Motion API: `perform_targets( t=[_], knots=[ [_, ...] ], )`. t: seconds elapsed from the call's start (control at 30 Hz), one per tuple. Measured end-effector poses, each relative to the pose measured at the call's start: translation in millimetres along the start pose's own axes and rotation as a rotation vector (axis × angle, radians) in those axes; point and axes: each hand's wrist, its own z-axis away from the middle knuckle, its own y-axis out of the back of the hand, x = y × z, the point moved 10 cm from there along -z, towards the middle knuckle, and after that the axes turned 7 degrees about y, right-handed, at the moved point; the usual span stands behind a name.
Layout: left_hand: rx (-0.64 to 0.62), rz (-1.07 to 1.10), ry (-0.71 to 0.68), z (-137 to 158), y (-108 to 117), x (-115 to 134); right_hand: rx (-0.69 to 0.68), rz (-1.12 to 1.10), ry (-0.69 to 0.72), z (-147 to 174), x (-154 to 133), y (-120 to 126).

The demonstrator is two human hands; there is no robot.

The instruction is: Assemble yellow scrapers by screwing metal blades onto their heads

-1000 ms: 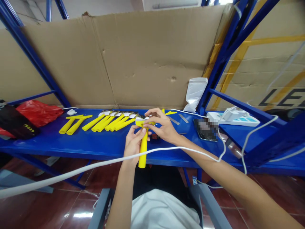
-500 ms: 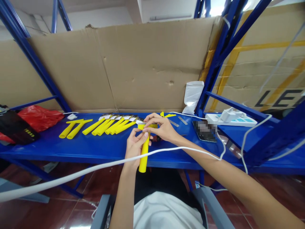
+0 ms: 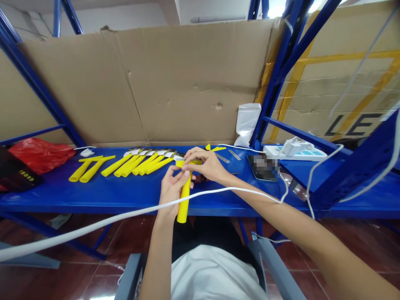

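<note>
A yellow T-shaped handle (image 3: 183, 207) hangs stem-down just over the table's front edge. My left hand (image 3: 172, 186) is closed round the upper stem, thumb on its front. Fingertips of my right hand (image 3: 203, 163) pinch the handle's crossbar from above; whether a small piece is between them is hidden. A thin pale edge shows along the crossbar's top. Left of my hands lies a row of yellow handles (image 3: 137, 165) with white and dark heads. Two bare T-shaped handles (image 3: 90, 168) lie farther left. Partly behind my right hand is a dark and red object I cannot make out.
A white cable (image 3: 125, 215) crosses in front of my forearms. On the blue table (image 3: 125, 198) are thin metal strips (image 3: 234, 154), yellow pieces (image 3: 215, 148), a phone (image 3: 262, 168), a power strip (image 3: 312, 153) and a red bag (image 3: 43, 152). A cardboard sheet (image 3: 187, 83) stands behind.
The whole view has shifted slightly, so things sit a little farther left. Both hands keep their hold on the yellow T-shaped handle, with barely any finger movement.
</note>
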Motion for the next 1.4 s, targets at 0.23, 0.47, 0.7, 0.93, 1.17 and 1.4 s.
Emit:
perform_targets(
  t=[0.23, 0.47, 0.7, 0.93, 1.17, 1.4],
  knots=[
    [0.001, -0.032, -0.009, 0.2, 0.9, 0.9, -0.018, -0.027, -0.028, -1.5, 2.8, -1.3],
    [0.023, 0.01, -0.029, 4.1, -2.2, 3.6, -0.02, -0.013, -0.014, -1.2, -0.6, -2.7],
    [0.008, -0.001, -0.013, 2.1, -0.9, 2.7, -0.072, 0.06, 0.044, 1.3, -11.5, -4.9],
    [0.042, -0.007, -0.044, 7.2, -4.7, 5.0, -0.039, 0.027, -0.047, 2.6, -2.2, -3.5],
    [0.045, 0.027, -0.042, 4.2, 0.8, 5.0, 0.003, 0.059, -0.082, 2.4, 6.8, -1.2],
    [0.112, 0.219, -0.112, 4.3, 20.2, 13.1, 0.059, 0.193, 0.009, -1.1, 2.8, 17.5]
  ],
)
